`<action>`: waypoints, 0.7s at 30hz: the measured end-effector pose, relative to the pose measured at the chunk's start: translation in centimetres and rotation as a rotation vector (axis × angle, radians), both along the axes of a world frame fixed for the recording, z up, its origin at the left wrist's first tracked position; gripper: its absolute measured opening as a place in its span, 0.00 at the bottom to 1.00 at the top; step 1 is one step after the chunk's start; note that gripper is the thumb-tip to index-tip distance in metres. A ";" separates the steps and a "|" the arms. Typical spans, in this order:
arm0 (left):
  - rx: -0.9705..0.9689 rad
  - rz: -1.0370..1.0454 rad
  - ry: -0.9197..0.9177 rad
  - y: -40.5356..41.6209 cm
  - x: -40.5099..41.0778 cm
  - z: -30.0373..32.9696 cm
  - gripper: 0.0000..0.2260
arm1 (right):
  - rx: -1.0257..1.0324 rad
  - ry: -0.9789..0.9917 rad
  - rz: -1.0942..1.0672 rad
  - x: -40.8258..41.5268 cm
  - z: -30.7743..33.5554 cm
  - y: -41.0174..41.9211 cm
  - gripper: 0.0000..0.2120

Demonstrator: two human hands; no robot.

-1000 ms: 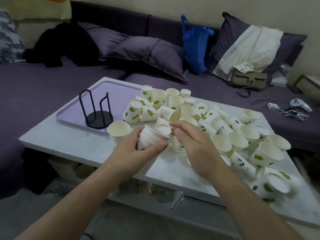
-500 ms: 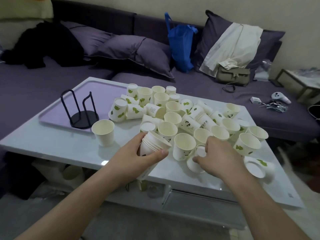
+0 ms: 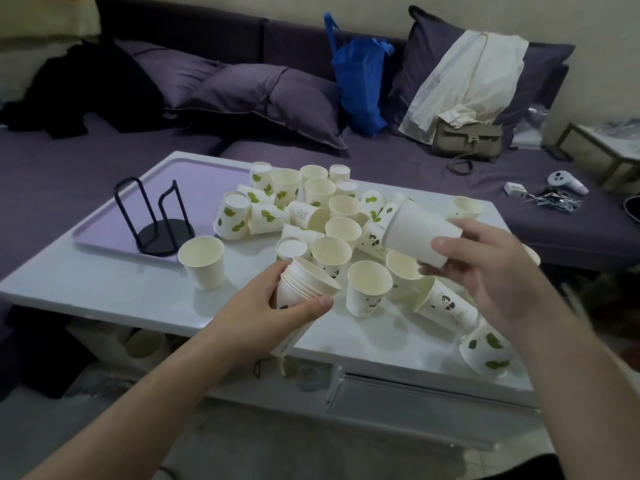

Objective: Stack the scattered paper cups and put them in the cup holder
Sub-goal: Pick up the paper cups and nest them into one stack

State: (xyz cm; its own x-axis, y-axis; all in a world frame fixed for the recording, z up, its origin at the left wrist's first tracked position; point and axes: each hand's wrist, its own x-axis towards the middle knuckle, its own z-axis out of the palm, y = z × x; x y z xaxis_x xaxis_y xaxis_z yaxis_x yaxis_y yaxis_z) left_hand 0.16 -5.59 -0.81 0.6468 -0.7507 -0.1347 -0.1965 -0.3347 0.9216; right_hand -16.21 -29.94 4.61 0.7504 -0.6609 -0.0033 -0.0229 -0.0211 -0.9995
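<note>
A stack of cups (image 3: 304,289) is gripped in the left hand (image 3: 266,313), the fingers and thumb curled round it; its long axis is tilted, with the open mouths turned up and to the right and its lower end hidden behind the hand at the table's near edge. A single cup (image 3: 420,235) is pinched between thumb and fingers of the right hand (image 3: 491,275) above the pile, lying nearly on its side, mouth to the upper left and base toward the palm. The scattered cups (image 3: 332,216) are spread over the middle and right of the white table (image 3: 121,289), some upright, some tipped over. One upright cup (image 3: 202,261) is set just beside the black cup holder (image 3: 157,220), which stands on a lilac tray (image 3: 104,223) at the left. Behind the table a purple sofa (image 3: 69,161) carries pillows (image 3: 263,98), a blue bag (image 3: 360,81) and a handbag (image 3: 467,138).
</note>
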 end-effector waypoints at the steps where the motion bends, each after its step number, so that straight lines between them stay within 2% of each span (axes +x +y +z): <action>1: 0.004 -0.008 -0.001 0.0 0.0 -0.1 0.22 | 0.077 -0.031 0.028 0.4 -0.7 0.2 0.12; 4: 0.017 -0.023 -0.014 0.1 0.0 -0.5 0.20 | 0.236 -0.088 0.131 1.6 -2.0 1.1 0.23; 8: 0.023 -0.033 -0.031 0.2 0.1 -0.5 0.20 | 0.292 -0.160 0.231 3.2 -3.1 3.2 0.24; 12: 0.000 -0.023 -0.036 0.7 0.1 -0.4 0.20 | 0.215 -0.141 0.255 5.1 -4.0 5.0 0.30; 18: -0.051 0.016 -0.026 1.8 0.8 -0.2 0.30 | 0.104 -0.020 0.354 7.0 -4.9 7.3 0.31; 21: -0.054 0.035 -0.013 2.3 1.4 -0.1 0.32 | 0.035 -0.003 0.349 7.3 -4.4 7.8 0.36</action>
State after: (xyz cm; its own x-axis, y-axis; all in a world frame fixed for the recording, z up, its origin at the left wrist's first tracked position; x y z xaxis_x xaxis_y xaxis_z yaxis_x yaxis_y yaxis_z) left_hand 1.57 -3.27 -0.91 0.6744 -0.7333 -0.0864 -0.1975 -0.2919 0.9358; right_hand -8.91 -22.15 0.19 0.9310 -0.3644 -0.0185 -0.0171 0.0072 -0.9998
